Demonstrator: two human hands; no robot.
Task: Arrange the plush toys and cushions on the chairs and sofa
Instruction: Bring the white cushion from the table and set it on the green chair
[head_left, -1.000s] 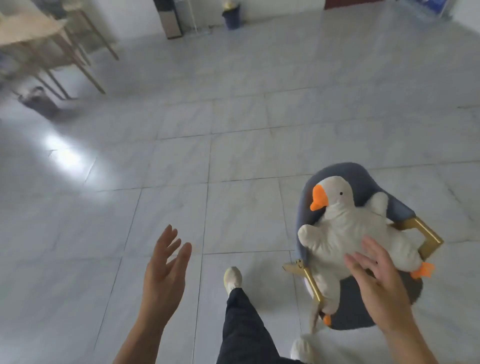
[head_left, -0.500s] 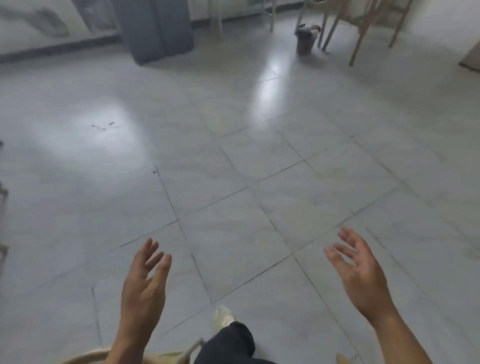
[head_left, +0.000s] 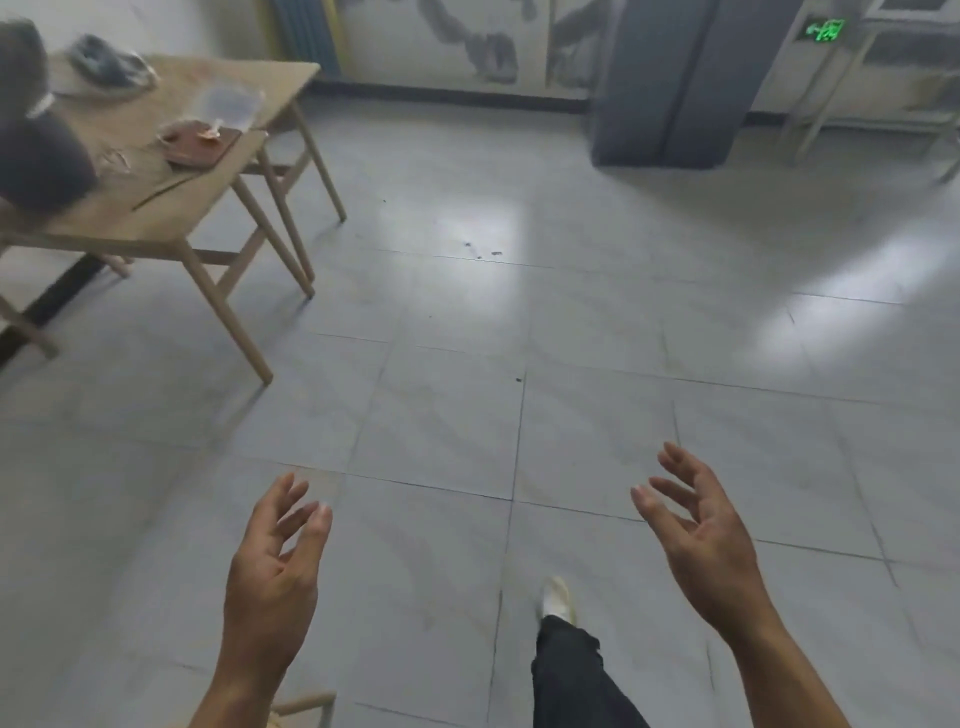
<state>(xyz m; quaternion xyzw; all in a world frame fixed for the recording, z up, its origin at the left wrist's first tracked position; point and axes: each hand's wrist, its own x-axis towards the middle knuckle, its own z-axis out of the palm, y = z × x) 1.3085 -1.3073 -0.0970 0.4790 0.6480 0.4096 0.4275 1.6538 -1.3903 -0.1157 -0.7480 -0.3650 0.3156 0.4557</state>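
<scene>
My left hand (head_left: 275, 566) and my right hand (head_left: 701, 535) are both raised over the grey tiled floor, fingers spread, holding nothing. A dark, soft rounded thing (head_left: 36, 150), perhaps a cushion or plush toy, rests on the wooden table (head_left: 156, 213) at the far left; it is blurred and cut off by the frame edge. No chair with a toy and no sofa are in view. My leg in dark trousers with a white shoe (head_left: 558, 597) steps forward between my hands.
The wooden table at the left also carries a brown tray (head_left: 200, 145), a clear bag and a bowl-like item (head_left: 106, 67). A grey cabinet (head_left: 670, 83) stands at the back wall, with a white metal rack (head_left: 841, 88) at its right. A pale wooden piece (head_left: 306, 704) shows at the bottom edge.
The view has swung away from the blue chair with the white goose plush, which my right hand let go of. Both hands stay empty, and the table has come into view at the left.
</scene>
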